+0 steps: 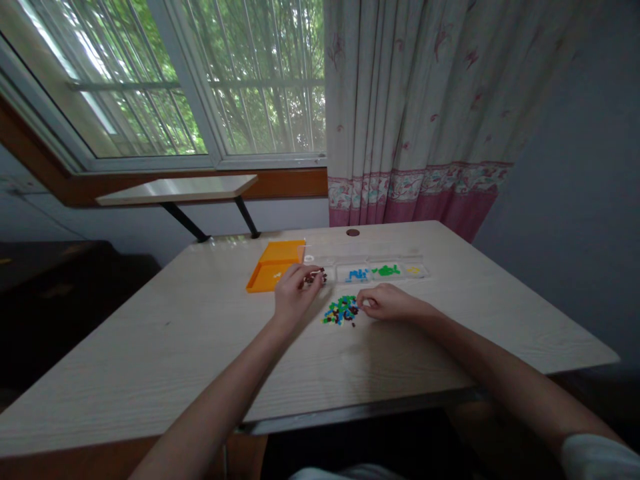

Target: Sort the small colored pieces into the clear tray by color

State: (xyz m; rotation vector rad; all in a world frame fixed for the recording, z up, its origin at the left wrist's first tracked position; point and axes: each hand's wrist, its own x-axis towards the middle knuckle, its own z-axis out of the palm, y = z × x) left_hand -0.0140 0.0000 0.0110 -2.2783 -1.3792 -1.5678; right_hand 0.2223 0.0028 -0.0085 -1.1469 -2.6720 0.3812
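My left hand [293, 291] is over the near left end of a clear divided tray [330, 273], its thumb and forefinger curled towards each other. A small dark brown piece shows at those fingertips, and more brown pieces [313, 277] lie in the compartment just beneath. At the right edge of a mixed pile of small pieces [343, 309], green, blue, yellow and brown, my right hand [387, 302] has thumb and forefinger pinched together. What that pinch holds is too small to make out. Blue pieces [358, 275], green pieces [387, 270] and a few yellow pieces [413, 270] occupy separate tray compartments.
An open orange case [260, 277] lies left of the tray, with small white bits inside. Behind it, a raised shelf [185, 188] stands on black legs at the back left of the wooden table [200, 360]. A round cable hole [353, 233] is near the back edge.
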